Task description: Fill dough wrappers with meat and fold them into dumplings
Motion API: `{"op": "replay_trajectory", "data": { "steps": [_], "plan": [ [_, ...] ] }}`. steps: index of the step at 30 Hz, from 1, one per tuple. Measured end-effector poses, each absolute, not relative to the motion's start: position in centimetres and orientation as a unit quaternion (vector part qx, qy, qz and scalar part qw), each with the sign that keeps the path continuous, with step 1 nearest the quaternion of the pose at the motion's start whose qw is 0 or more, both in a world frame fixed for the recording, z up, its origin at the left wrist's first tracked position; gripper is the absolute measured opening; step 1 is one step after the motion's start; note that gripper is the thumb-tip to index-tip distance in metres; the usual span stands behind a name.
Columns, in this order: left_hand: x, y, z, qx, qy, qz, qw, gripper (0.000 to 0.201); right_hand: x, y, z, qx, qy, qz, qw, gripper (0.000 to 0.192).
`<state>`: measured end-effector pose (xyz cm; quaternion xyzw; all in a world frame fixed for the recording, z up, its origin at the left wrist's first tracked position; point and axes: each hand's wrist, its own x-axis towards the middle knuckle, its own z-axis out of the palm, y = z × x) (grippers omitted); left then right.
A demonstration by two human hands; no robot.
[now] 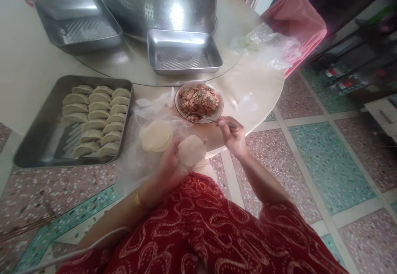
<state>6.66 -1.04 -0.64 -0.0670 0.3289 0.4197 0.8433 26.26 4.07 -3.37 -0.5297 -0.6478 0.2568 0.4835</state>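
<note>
Pale dough wrapper (192,150) lies on left hand (169,168) fingers (palm hidden underneath), right hand (233,135) pinches spoon (207,118) handle, bowl end blurred at the filling dish (199,102) rim.

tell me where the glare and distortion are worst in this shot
Head view: the strongest glare sits on the big perforated metal bowl, with a bright strip on the empty tray below it; wide-angle bending curves the table edge and floor tiles; the dark corner at upper right is soft and underexposed.
</note>
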Motion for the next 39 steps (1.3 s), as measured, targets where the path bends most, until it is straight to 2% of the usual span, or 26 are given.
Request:
{"op": "replay_trajectory", "data": {
  "steps": [6,12,17,22,27,35,39],
  "plan": [
    [7.4,1.6,-0.8,-0.078,0.353,0.472,0.804,0.054,26.4,6.7,-5.7,-0.538,-0.444,0.432,0.572,0.028],
    [7.4,3.4,-2.0,-0.096,0.345,0.502,0.787,0.057,26.3,6.7,-4.9,-0.497,-0.393,0.539,0.555,0.029],
    [7.7,2.9,-1.9,-0.102,0.334,0.519,0.78,0.054,26.2,4.1,-3.3,-0.511,-0.487,0.461,0.539,0.029],
    [7.7,2.2,-1.6,-0.125,0.329,0.519,0.779,0.052,26.3,2.1,-2.0,-0.495,-0.586,0.359,0.532,0.017],
    [7.7,1.9,-1.3,-0.123,0.33,0.53,0.771,0.05,26.3,0.5,-1.3,-0.447,-0.651,0.315,0.527,0.011],
    [7.3,1.2,-0.4,-0.114,0.293,0.513,0.799,0.063,25.8,-1.1,-0.9,-0.35,-0.739,0.242,0.523,0.03],
    [7.2,0.8,-0.5,-0.103,0.283,0.509,0.806,0.061,26.2,-1.5,-0.6,-0.328,-0.76,0.198,0.525,0.035]
  ]
}}
